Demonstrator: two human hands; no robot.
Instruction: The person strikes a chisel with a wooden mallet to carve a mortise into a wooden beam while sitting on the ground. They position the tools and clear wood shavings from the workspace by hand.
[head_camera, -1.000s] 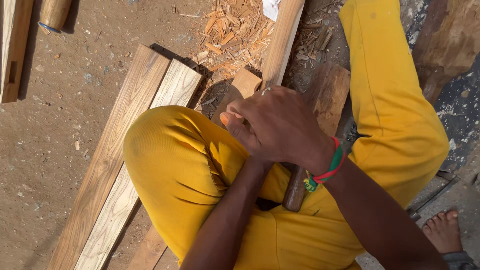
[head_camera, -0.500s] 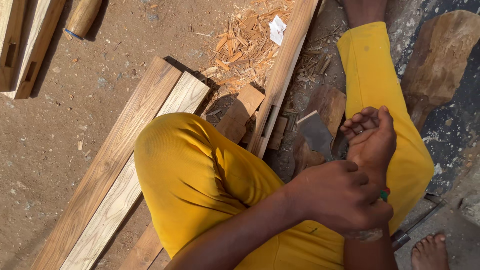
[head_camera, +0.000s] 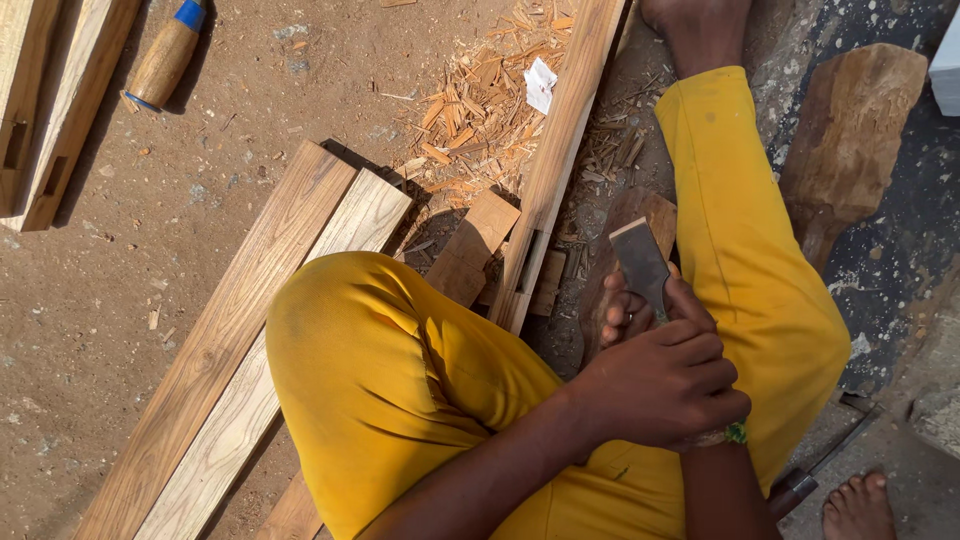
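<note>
A flat chisel blade (head_camera: 640, 265) is held upright at two o'clock of the knee, clamped by the right hand (head_camera: 630, 315), over which the left hand (head_camera: 660, 385) is closed for steadiness.

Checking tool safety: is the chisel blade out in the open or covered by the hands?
Out: the chisel blade sticks up bare above both hands.

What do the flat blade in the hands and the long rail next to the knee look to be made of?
The blade looks like metal, probably steel: flat, dull grey, matte, straight-edged, with faint scuffing. The rail is bare wood, pale brown with lengthwise grain and no sign of varnish; a slot is cut near its lower end, and wood chips lie beside it.
</note>
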